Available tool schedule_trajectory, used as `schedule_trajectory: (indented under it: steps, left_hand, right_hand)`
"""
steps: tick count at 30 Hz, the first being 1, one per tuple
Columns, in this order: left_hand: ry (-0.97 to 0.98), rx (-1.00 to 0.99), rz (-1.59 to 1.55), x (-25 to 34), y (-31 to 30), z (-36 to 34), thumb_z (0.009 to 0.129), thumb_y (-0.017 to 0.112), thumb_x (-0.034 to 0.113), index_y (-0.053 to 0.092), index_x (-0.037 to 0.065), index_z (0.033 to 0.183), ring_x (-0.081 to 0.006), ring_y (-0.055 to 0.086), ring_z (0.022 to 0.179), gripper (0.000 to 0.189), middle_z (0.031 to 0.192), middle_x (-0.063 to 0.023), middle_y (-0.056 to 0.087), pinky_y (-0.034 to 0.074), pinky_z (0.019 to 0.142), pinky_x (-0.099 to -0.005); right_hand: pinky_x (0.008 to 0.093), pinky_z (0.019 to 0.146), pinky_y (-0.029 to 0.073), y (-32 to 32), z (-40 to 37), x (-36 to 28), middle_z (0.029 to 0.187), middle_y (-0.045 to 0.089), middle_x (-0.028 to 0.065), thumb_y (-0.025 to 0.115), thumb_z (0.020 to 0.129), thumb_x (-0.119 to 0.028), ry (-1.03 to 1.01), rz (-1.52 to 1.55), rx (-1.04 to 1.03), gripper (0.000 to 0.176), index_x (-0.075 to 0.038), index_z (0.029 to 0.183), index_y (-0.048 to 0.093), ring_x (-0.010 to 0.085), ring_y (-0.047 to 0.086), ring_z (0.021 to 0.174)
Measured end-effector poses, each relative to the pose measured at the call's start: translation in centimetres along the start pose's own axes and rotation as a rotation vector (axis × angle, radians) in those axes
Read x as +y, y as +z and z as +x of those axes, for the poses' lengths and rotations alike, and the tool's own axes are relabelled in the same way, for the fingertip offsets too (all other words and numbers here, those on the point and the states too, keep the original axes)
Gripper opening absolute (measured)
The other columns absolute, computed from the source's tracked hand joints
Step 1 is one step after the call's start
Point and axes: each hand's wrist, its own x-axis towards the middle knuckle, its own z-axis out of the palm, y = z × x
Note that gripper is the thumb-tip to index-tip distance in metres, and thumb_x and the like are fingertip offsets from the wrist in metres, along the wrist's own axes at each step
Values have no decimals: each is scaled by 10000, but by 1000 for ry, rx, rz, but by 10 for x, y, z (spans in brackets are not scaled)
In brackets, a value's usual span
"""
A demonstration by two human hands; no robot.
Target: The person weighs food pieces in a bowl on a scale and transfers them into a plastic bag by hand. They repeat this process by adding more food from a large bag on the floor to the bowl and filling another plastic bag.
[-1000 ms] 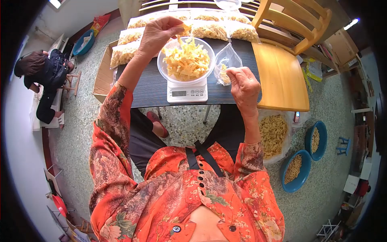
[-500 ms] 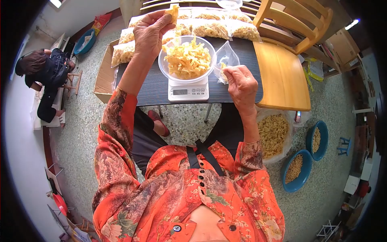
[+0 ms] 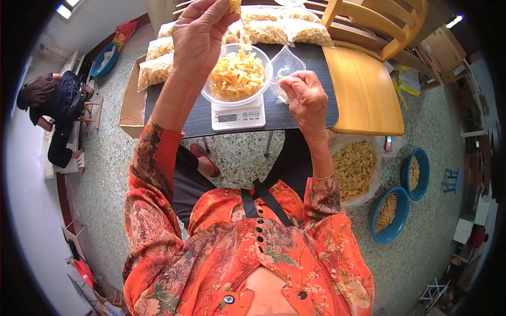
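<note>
My left hand [image 3: 203, 38] is raised over the far side of the bowl. Its thumb and fingers pinch a crinkled yellow food piece [image 3: 235, 7], partly cut off by the top edge. Below it, a clear plastic bowl [image 3: 207, 94] heaped with curly yellow pieces [image 3: 237, 75] rests on a white digital scale [image 3: 238, 118]; its display is unreadable. My right hand [image 3: 307, 100] is closed in a pinch beside the bowl, against a clear plastic bag [image 3: 286, 59]. What its fingertips hold is too small to make out.
Filled clear bags [image 3: 268, 32] line the back of the dark table [image 3: 182, 108]. A wooden chair [image 3: 363, 89] stands at the right. Floor containers include a lined tub of pieces [image 3: 354, 171] and blue basins [image 3: 389, 215]. Another person [image 3: 55, 100] sits at far left near a cardboard box [image 3: 132, 113].
My left hand has risen towards the top edge with the yellow piece. My right hand stays pinched beside the bag. The whole view has shifted slightly.
</note>
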Motion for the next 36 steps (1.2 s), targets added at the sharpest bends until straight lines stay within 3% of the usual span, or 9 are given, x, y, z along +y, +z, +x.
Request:
schedule_trajectory:
  steps: [8,12,16,20,23,26,29,33,36]
  left_hand:
    - [-106,-35,125,-81,20,-54,941,684,17,673,-36,1061,-218,719,899,131,995,-138,720,626,845,-371]
    - [14,-327,838,-90,15,-63,881,727,-8,723,6,979,-115,681,882,99,969,-61,713,573,806,-258]
    - [491,-486,1407,-87,23,-68,770,780,110,783,96,856,-279,619,883,87,918,-75,635,509,776,-387]
    - [379,-606,1646,-94,29,-70,745,752,121,768,116,913,-270,634,910,169,858,-57,665,533,781,-401]
    - [137,-601,1601,-96,42,-73,814,718,105,743,93,953,-300,676,889,142,863,-82,702,551,755,-398]
    - [318,-636,1242,-90,37,-71,855,709,85,735,69,943,-271,686,834,93,838,-72,691,547,716,-364]
    - [260,-592,1078,-51,26,-60,868,719,75,734,46,929,-207,668,783,69,824,-61,679,525,690,-329]
    - [185,-611,1460,1,-25,-26,851,746,71,738,41,916,-162,644,780,71,875,-55,680,517,698,-295]
    - [136,-665,1620,8,-40,-31,798,779,98,745,67,968,-240,670,913,176,986,-73,686,531,804,-366]
  right_hand:
    - [336,686,551,-6,0,3,987,655,107,815,763,-76,-10,51,36,159,-103,909,756,236,663,798]
    - [344,693,549,-13,-4,9,1015,652,120,813,763,-70,-9,-6,41,160,-84,911,752,242,662,796]
    - [344,698,546,-15,-12,13,1052,647,128,803,767,-38,19,11,41,173,-56,931,751,233,653,805]
    - [331,703,548,-14,-19,16,1081,646,132,783,790,-6,18,50,52,170,-40,954,752,222,648,804]
    - [324,711,551,-15,-23,16,1099,650,130,786,801,-10,36,61,36,169,-27,966,750,215,653,824]
    - [325,729,557,-15,-26,21,1103,650,132,788,810,-15,28,61,64,162,-24,967,752,220,664,855]
    - [329,752,564,-18,-27,26,1111,650,141,792,818,-28,61,13,57,141,-22,955,754,233,673,879]
    - [336,787,564,-20,-25,19,1133,655,138,802,813,-41,106,34,51,133,-30,938,758,241,673,916]
    - [340,789,563,-18,-23,14,1128,659,127,809,804,-51,81,12,32,145,-32,938,758,244,671,917]
